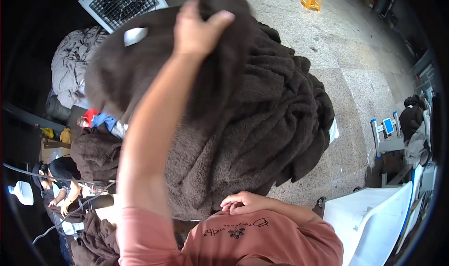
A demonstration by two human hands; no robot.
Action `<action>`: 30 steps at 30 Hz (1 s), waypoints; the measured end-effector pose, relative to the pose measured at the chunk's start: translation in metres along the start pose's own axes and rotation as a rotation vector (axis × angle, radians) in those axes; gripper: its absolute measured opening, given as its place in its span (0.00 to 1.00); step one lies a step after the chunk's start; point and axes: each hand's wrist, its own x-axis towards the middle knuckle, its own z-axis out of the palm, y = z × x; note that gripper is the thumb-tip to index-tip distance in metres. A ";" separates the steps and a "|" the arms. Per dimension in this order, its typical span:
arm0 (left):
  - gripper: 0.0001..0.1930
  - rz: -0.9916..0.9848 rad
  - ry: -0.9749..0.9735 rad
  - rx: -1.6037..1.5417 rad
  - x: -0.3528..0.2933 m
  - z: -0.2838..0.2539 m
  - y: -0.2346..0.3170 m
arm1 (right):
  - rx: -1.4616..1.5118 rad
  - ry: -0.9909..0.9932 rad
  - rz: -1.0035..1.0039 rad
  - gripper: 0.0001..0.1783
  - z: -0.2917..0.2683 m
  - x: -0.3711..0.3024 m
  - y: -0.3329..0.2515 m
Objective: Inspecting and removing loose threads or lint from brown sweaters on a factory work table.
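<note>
A big heap of dark brown fleece cloth [276,111] fills the middle of the view in front of me. My left hand [199,30] reaches far over it, thumb spread to the right, closed on a raised fold of brown fleece cloth [159,55]. Both hand and fold are smeared by motion, and some fingertips are hidden. A small white patch [135,36] shows on this cloth. My right hand [243,203] rests against my shirt at the heap's near edge, its fingers curled in, with nothing visible in them.
Beyond the heap stands a grilled white unit [124,4], with grey cloth [75,65] beside it. A co-worker [61,182] bends over brown cloth at the left. A yellow stool [311,1] stands far right, a white bin [365,219] near right.
</note>
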 end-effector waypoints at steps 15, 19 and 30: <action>0.18 0.181 -0.171 -0.047 -0.274 -0.130 0.005 | 0.054 -0.144 0.107 0.20 -0.006 0.028 -0.028; 0.13 -0.329 0.091 0.165 -0.391 -0.217 -0.022 | 0.167 -0.239 0.250 0.19 0.021 0.061 -0.019; 0.35 -1.325 0.506 0.925 -0.673 -0.429 -0.057 | -0.098 -0.653 0.494 0.15 0.223 0.193 0.035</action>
